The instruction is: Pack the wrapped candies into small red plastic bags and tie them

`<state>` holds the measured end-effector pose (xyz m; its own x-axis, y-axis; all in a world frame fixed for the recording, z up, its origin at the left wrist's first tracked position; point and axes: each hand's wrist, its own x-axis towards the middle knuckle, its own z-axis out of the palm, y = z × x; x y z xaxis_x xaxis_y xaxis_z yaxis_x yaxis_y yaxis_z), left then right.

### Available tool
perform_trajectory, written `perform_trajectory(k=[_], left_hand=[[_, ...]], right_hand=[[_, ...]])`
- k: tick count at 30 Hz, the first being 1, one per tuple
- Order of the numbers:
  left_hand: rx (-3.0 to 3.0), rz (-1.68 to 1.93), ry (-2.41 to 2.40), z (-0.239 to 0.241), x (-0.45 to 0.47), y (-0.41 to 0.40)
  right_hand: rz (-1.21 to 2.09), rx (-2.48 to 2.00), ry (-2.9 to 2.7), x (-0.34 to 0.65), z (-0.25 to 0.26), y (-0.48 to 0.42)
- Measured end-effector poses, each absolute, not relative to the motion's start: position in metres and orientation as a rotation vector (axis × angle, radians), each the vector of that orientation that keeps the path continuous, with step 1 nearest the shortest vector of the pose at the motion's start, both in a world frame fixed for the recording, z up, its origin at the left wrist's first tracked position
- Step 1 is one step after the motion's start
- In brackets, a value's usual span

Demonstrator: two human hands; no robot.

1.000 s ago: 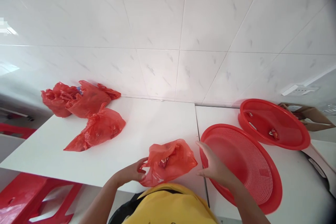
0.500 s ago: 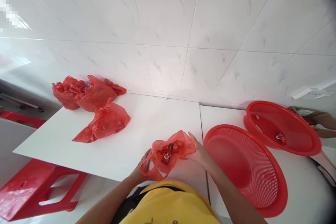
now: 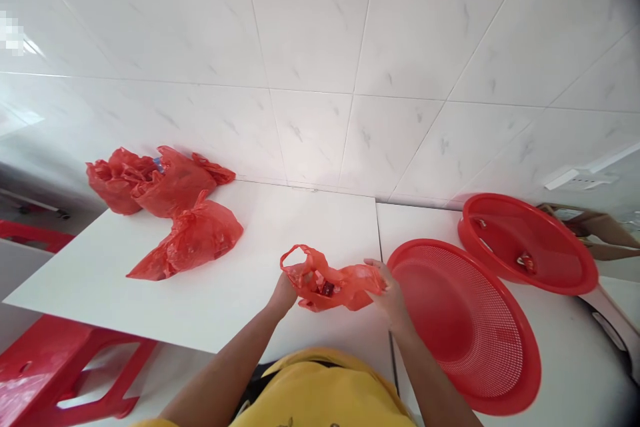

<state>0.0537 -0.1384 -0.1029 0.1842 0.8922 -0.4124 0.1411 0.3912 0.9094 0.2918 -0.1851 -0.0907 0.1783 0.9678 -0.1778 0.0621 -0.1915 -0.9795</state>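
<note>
A thin red plastic bag is stretched sideways between my two hands over the table's front part. Inside its mouth a few small dark red wrapped packets show. My left hand is closed on the bag's left side, beneath a handle loop that stands up; part of its fingers is behind the plastic. On the opposite side my right hand pinches the gathered handle end between thumb and fingers.
Several filled red bags rest at the table's left. To the right stand a red mesh basket and a second red basket with a few small packets inside. A red stool is at lower left, a cardboard box at far right.
The bag's mouth has narrowed and its sides are pulled apart. My left hand has risen with its handle loop now upright, and the packets are mostly covered.
</note>
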Motion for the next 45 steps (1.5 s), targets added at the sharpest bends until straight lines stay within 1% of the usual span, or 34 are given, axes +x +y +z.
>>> perform_trajectory(k=[3, 5, 9, 13, 16, 19, 23, 27, 30, 34, 37, 40, 42, 45], left_hand=[[1.106, 0.769, 1.175, -0.086, 0.047, -0.138], [1.050, 0.845, 1.044, -0.079, 0.047, -0.137], [0.559, 0.867, 0.991, -0.086, 0.052, -0.134], [0.341, 0.801, 1.066, -0.102, 0.056, -0.135], [0.297, 0.782, 1.067, -0.106, 0.058, -0.138], [0.310, 0.768, 1.068, -0.107, 0.061, -0.141], [0.425, 0.775, 1.082, -0.110, 0.074, -0.146], [0.585, 0.750, 1.110, -0.116, 0.091, -0.152], [0.670, 0.689, 1.122, -0.117, 0.100, -0.155], [0.793, 0.644, 1.114, -0.111, 0.099, -0.158], [1.068, 0.725, 1.208, -0.105, 0.095, -0.162], [1.412, 0.800, 1.262, -0.100, 0.097, -0.163], [1.575, 0.760, 1.247, -0.100, 0.099, -0.161], [1.642, 0.602, 1.323, -0.104, 0.098, -0.156]], right_hand=[[1.385, -1.287, -0.891, 0.299, -0.081, -0.183], [1.468, -1.122, -0.709, 0.302, -0.076, -0.177], [1.375, -0.899, -0.396, 0.299, -0.082, -0.159], [1.439, -1.007, -0.314, 0.287, -0.104, -0.151], [1.554, -1.117, -0.373, 0.273, -0.118, -0.161], [1.718, -1.117, -0.460, 0.262, -0.123, -0.177], [1.860, -1.125, -0.749, 0.252, -0.116, -0.187], [1.826, -1.152, -0.923, 0.241, -0.109, -0.185], [1.796, -1.224, -0.842, 0.233, -0.116, -0.181], [1.810, -1.213, -0.577, 0.233, -0.137, -0.177], [1.823, -1.164, -0.450, 0.241, -0.148, -0.177], [1.833, -1.148, -0.444, 0.244, -0.151, -0.179], [1.843, -1.125, -0.439, 0.244, -0.151, -0.180], [1.885, -1.080, -0.391, 0.247, -0.151, -0.181]])
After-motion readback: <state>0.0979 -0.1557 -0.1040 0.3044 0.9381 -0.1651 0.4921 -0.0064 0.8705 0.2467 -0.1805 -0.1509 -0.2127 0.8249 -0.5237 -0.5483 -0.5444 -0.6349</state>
